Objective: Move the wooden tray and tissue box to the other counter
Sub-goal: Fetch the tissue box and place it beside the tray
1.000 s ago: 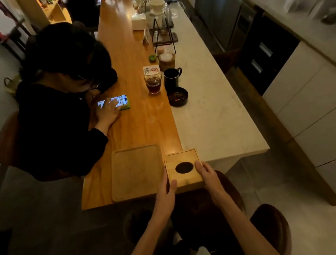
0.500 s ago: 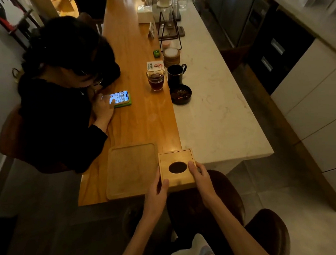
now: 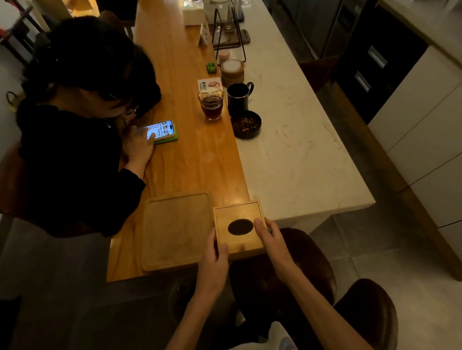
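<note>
Dim lighting covers a long counter made of a wooden counter section (image 3: 195, 155) and an adjoining white marble section (image 3: 299, 156). At the near end of the wood, the tissue box (image 3: 239, 230), a square wooden box with a dark oval opening in its lid, sits between both hands. The left hand (image 3: 213, 266) grips the box's left side, thumb on the lid's near left corner, the other fingers hidden beside the wall. The right hand (image 3: 272, 240) grips the right side, thumb lying on the lid just right of the oval opening. Whether the box rests on the wood or is raised off it cannot be told. Just left of the left-hand fingers lies the wooden tray (image 3: 177, 230), flat and touching or nearly touching the box. Well beyond the fingertips stand a glass of dark drink (image 3: 210, 103), a black mug (image 3: 238, 95) and a dark bowl (image 3: 246, 124). Far left of the fingers, a seated person in black (image 3: 77, 147) touches a lit phone (image 3: 161, 130).
</note>
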Tool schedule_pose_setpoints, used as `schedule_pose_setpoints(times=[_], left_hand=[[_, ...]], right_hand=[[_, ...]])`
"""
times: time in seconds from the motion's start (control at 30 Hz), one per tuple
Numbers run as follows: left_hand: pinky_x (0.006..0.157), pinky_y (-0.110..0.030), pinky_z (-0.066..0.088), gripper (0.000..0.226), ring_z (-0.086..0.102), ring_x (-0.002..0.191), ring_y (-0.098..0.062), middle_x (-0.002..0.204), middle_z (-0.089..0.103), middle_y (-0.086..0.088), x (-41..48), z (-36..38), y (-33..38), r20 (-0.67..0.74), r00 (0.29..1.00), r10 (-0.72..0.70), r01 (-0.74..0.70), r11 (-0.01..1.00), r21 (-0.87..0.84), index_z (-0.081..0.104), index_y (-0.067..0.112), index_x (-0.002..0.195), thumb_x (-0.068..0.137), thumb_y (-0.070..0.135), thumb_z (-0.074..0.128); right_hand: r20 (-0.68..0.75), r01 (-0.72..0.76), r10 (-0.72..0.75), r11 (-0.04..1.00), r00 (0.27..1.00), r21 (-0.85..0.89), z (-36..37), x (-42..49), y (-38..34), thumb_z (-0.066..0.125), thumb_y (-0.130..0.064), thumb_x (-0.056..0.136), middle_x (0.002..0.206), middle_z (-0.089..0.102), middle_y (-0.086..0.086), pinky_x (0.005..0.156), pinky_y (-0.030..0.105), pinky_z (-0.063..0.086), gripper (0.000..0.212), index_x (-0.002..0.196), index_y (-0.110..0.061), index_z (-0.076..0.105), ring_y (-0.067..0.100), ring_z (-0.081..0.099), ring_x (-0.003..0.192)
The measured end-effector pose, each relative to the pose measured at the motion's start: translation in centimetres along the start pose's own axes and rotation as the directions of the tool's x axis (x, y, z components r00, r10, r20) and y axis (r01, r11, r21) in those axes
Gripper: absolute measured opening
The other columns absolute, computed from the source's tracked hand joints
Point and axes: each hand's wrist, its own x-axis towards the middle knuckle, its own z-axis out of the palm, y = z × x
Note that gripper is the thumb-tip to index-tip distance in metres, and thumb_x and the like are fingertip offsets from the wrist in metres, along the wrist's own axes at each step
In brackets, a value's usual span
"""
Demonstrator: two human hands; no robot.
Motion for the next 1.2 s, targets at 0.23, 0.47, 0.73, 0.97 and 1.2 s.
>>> schedule_pose_setpoints(times=[0.23,0.47,0.73,0.97,1.2], left_hand=[[0.089,-0.020,0.043,0.050,0.050,0.124,-0.010,0.140,0.049,0.004,-4.2,0.4,-1.8,0.152,0.988,0.037,-0.008,0.983,-0.185,0.028,0.022,0.150,0.103,0.023,0.044],[0.105,-0.039,0.043,0.053,0.048,0.128,-0.014,0.144,0.046,-0.001,-4.1,0.4,-1.9,0.139,0.990,0.030,-0.012,0.991,-0.132,0.026,0.020,0.150,0.102,0.024,0.046],[0.103,-0.035,0.043,0.054,0.047,0.127,-0.014,0.145,0.045,-0.001,-3.9,0.2,-1.7,0.138,0.990,0.028,-0.008,0.990,-0.139,0.024,0.020,0.150,0.102,0.024,0.046],[0.106,-0.027,0.035,0.050,0.038,0.132,0.000,0.144,0.041,0.017,-4.7,-0.9,-1.8,0.151,0.978,0.145,-0.126,0.983,-0.134,0.029,0.026,0.152,0.103,0.033,0.039],[0.096,-0.032,0.049,0.035,0.055,0.114,-0.011,0.121,0.061,-0.002,-4.7,-3.5,-9.0,0.051,0.926,0.373,-0.349,0.798,0.491,0.060,0.016,0.127,0.091,0.013,0.064]], right_hand=[[-0.004,0.007,-0.007,1.000,1.000,0.001,0.6,-0.3,0.3,0.055,-0.065,0.080,0.132,0.058,0.004,0.096,0.036,0.052,0.083,0.147,-0.020,0.038,0.019,0.059,0.116],[0.028,0.011,-0.011,1.000,1.000,-0.012,0.7,0.2,0.4,0.052,-0.070,0.079,0.134,0.056,0.004,0.097,0.037,0.051,0.085,0.147,-0.021,0.036,0.021,0.057,0.119],[0.074,0.003,0.000,0.999,0.997,-0.036,0.5,0.5,0.5,0.050,-0.072,0.081,0.139,0.052,0.005,0.095,0.034,0.048,0.087,0.150,-0.024,0.030,0.023,0.053,0.124],[0.244,0.120,-0.082,0.982,0.966,-0.147,-0.9,-0.7,0.6,0.060,-0.077,0.074,0.152,0.038,-0.014,0.106,0.029,0.042,0.103,0.156,-0.038,0.013,0.010,0.042,0.136],[0.228,0.300,-0.214,0.829,0.950,-0.473,-2.7,-1.3,4.1,0.070,-0.008,0.088,0.128,0.048,-0.034,0.112,0.031,0.036,0.084,0.155,-0.029,0.024,-0.027,0.042,0.116]])
